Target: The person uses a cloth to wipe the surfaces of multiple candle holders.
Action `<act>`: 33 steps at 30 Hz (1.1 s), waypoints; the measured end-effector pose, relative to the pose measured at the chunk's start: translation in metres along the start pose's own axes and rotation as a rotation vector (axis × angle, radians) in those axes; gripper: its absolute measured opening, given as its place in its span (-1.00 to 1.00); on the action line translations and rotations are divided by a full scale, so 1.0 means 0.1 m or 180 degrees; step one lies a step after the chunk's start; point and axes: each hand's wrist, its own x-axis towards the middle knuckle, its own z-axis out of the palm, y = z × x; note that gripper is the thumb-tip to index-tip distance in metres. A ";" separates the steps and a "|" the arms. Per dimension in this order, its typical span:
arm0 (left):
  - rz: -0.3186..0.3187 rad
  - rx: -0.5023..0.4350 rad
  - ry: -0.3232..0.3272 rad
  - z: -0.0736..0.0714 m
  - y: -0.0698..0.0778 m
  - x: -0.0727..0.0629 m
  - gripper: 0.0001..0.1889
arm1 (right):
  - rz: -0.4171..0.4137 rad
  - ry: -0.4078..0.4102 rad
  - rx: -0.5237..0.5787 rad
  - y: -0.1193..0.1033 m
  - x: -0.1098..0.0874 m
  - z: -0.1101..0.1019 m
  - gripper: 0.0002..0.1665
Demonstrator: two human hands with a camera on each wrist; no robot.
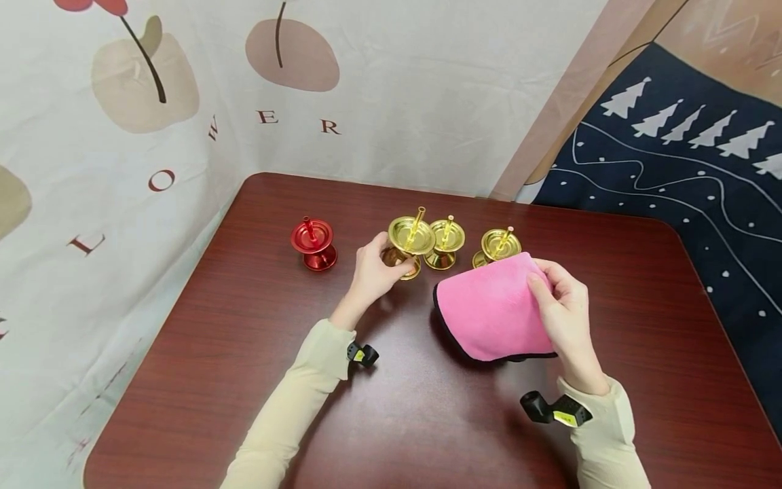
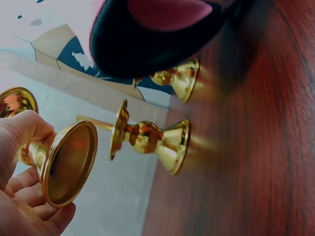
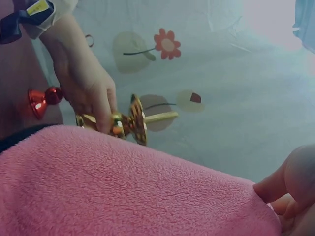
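Note:
My left hand (image 1: pixel 377 270) grips a gold candle holder (image 1: pixel 412 236) by its stem, thumb on one side and fingers on the other. In the left wrist view the hollow underside of its base (image 2: pixel 71 164) shows, raised off the table. My right hand (image 1: pixel 565 319) pinches a pink cloth (image 1: pixel 491 309) with dark edging at its upper right corner, and the cloth hangs down over the table. Its fuzzy pile fills the lower part of the right wrist view. Just right of the held piece stands a second gold candle holder (image 1: pixel 447 238).
A third gold candle holder (image 1: pixel 501 243) stands behind the cloth, partly covered by it. To the left is a red candle holder (image 1: pixel 313 244), upright. The brown table (image 1: pixel 244 319) meets a printed curtain (image 1: pixel 397 136) at its back edge.

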 end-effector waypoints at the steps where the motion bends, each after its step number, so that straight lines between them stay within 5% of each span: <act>1: 0.0031 -0.0008 -0.0014 0.00 0.02 0.00 -0.68 | -0.0002 0.0006 0.0032 0.00 0.00 0.02 -0.81; 13: 0.0263 0.0243 -0.0166 0.00 0.19 -0.01 -0.68 | -0.0037 0.0109 0.0448 -0.04 -0.02 0.27 -0.81; 23: 0.0506 0.0291 -0.0393 0.00 0.32 -0.03 -0.70 | 0.0365 0.0232 0.1537 -0.10 -0.02 0.41 -0.75; 27: 0.0602 0.0299 -0.0414 0.03 0.38 -0.04 -0.69 | 0.0505 -0.0062 0.2098 -0.12 -0.01 0.41 -0.68; 33: 0.0640 0.0267 -0.0335 0.07 0.45 -0.03 -0.69 | 0.0571 -0.0883 0.3635 -0.03 0.05 0.42 -0.51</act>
